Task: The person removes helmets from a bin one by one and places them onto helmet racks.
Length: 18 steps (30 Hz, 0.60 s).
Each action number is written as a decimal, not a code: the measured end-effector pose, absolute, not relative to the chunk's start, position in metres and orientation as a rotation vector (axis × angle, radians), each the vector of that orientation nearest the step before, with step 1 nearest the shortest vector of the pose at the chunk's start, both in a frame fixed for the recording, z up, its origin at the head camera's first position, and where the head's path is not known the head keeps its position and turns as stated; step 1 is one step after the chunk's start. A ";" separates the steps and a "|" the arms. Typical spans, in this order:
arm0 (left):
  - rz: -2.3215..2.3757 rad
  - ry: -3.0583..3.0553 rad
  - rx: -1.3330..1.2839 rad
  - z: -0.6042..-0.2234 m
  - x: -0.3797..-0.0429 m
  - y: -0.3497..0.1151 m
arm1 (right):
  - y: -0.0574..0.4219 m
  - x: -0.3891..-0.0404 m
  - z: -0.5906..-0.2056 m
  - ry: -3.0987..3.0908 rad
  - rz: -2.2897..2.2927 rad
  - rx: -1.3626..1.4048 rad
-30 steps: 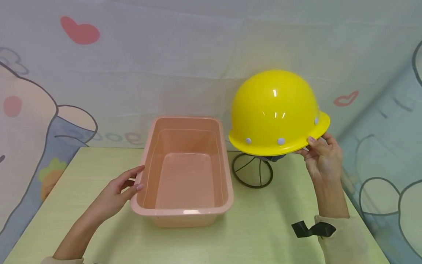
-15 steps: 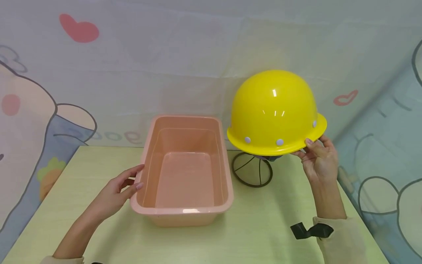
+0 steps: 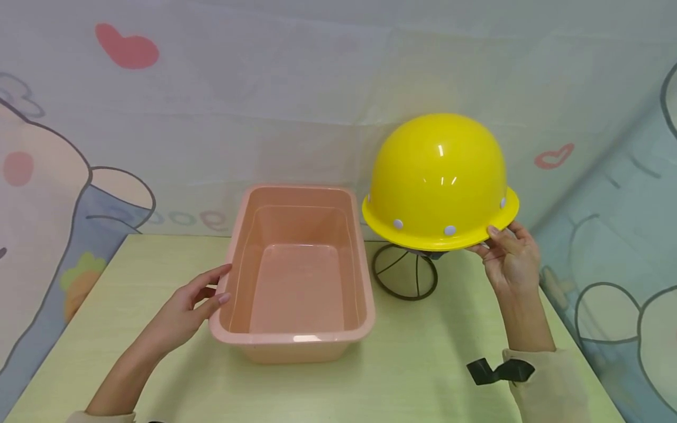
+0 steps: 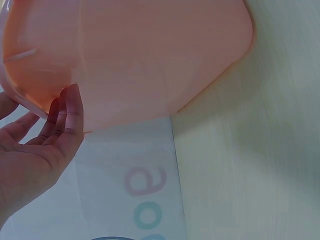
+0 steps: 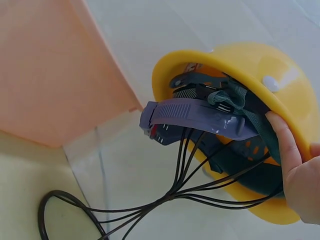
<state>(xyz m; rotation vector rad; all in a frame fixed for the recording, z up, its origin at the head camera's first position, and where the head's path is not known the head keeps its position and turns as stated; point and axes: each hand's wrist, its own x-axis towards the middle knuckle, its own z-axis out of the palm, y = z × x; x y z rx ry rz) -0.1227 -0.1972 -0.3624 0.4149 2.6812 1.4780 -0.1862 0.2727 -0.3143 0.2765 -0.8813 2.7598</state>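
Note:
A yellow hard hat (image 3: 439, 170) sits over a black wire stand (image 3: 412, 298), to the right of a pink plastic basin (image 3: 296, 339). My right hand (image 3: 510, 261) pinches the hat's brim at its right side, thumb on top and fingers underneath. From below, the right wrist view shows the grey headband (image 5: 200, 117) and straps inside the hat, with the stand's dark wires (image 5: 170, 196) spreading up into it. My left hand (image 3: 182, 311) holds the basin's left rim between thumb and fingers; in the left wrist view, fingertips (image 4: 74, 97) lie against its outer wall.
Both basin and stand are on a pale wooden table (image 3: 423, 376), close to its back edge. A printed cloth (image 3: 296, 70) with cartoon figures and hearts hangs behind and along the sides. A black band (image 3: 499, 371) is at the right sleeve.
The hard hat has turned slightly on the stand, its right brim end shifting left and down. My right hand has moved a little left with it. Left hand and basin stay put.

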 end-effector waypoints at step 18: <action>1.478 2.692 0.412 -0.365 -0.123 -0.201 | 0.281 -0.186 -0.306 -1.202 2.741 -0.031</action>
